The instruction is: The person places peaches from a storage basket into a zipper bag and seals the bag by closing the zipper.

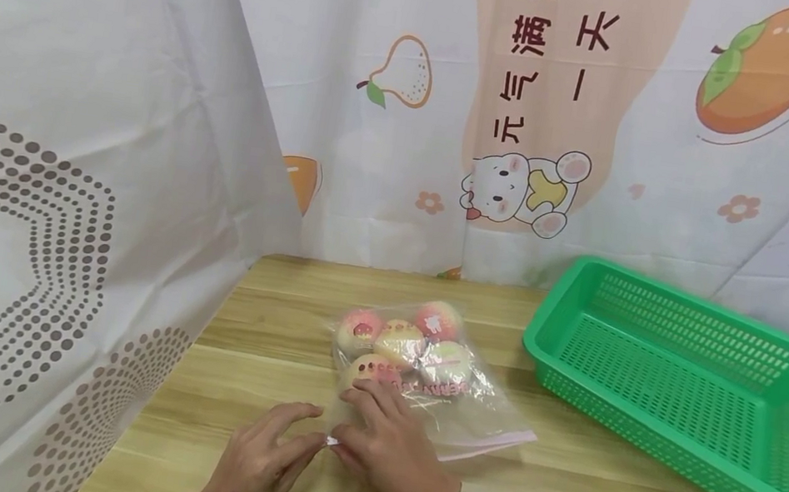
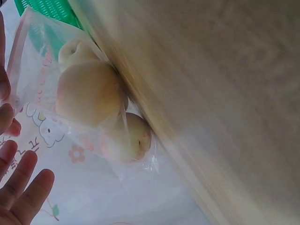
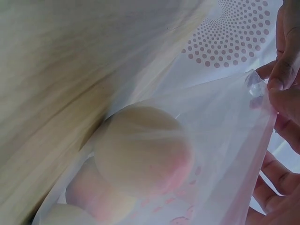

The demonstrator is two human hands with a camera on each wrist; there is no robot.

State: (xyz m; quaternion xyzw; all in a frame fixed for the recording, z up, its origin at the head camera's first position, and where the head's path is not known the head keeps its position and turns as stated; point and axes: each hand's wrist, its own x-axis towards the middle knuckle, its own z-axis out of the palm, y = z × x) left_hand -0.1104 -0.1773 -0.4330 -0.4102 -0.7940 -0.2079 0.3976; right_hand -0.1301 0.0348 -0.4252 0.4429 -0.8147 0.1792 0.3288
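A clear zip bag (image 1: 472, 417) with a pink strip along its mouth lies on the wooden table, holding several yellow-and-pink peaches (image 1: 402, 344). At the mouth's near left corner, my left hand (image 1: 262, 459) pinches the bag's edge between thumb and index finger, its other fingers loosely bent. Right beside it, my right hand (image 1: 396, 452) grips the same edge, its fingers lying over the bag just below the peaches. In the right wrist view the pinched bag corner (image 3: 255, 86) is drawn up taut. The left wrist view has the peaches (image 2: 89, 93) resting low in the bag.
A green plastic basket (image 1: 538, 354) with perforated sides stands on the right of the wooden table (image 1: 260, 336). Behind the table hangs a white printed cloth (image 1: 386, 194), and another dotted cloth (image 1: 176, 131) borders the left side.
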